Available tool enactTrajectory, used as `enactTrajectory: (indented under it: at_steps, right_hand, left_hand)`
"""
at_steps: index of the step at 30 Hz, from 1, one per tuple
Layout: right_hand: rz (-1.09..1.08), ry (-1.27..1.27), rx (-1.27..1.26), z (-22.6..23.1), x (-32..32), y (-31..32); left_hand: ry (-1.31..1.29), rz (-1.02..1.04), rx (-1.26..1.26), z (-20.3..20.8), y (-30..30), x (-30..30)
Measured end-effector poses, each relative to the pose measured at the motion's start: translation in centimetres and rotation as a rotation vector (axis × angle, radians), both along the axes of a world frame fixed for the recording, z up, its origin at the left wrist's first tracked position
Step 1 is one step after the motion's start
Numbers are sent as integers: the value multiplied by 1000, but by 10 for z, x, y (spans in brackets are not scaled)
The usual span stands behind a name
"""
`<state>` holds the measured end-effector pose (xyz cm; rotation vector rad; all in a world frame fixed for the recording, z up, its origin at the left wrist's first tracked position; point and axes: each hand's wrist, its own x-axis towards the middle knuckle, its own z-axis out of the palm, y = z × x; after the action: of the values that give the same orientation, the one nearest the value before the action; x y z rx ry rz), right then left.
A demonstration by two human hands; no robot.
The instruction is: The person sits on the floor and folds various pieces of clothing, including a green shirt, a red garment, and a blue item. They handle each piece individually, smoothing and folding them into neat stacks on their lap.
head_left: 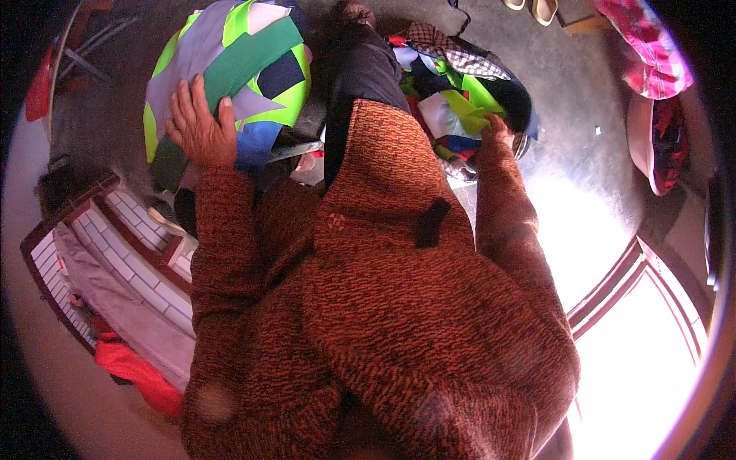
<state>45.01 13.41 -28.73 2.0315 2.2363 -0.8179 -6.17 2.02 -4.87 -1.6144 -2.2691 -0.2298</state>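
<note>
Knit coat: an orange-brown coat (429, 330) fills the middle, both sleeves reaching up and away from the wearer.
Floor: grey floor (567, 130) all around, and a glare washes across it on the right.
Patchwork: over on the left, patchwork cloth (249, 65) spreads in a rounded shape, pieces of lilac, dark green, lime, blue and navy; what holds it up is hidden.
Scrap pile: right of the dark trouser leg (368, 73), a heap of cloth scraps (460, 77), checked, lime, white, red and blue, all jumbled.
Mauve cloth: down on the left, a mauve cloth (126, 299) lies along a white brick-patterned surface (157, 295), a red cloth (138, 376) below it.
Left hand: here's the left hand (201, 126), palm down on the patchwork, fingers spread, thumb apart, nothing gripped.
Right hand: and the right hand (500, 132) is in at the scraps, fingertips at a lime-green piece (471, 113); whether they pinch it, I can't tell.
Shoes: far up on the right, a pale shoe (545, 11) sits near the upper edge.
</note>
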Motion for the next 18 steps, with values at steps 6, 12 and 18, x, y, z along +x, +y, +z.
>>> enactTrajectory:
  at_steps: [6, 12, 18]
  right_hand:
    - [-808, 1199, -79, 38, -3, 7]
    - [-772, 1637, -232, 113, -25, 17]
    - [-701, 1845, -438, 210, -101, 9]
  left_hand:
    - [8, 33, -2, 1, -4, 1]
    - [26, 41, -2, -3, -4, -2]
    - [-41, 27, 19, -3, -7, -6]
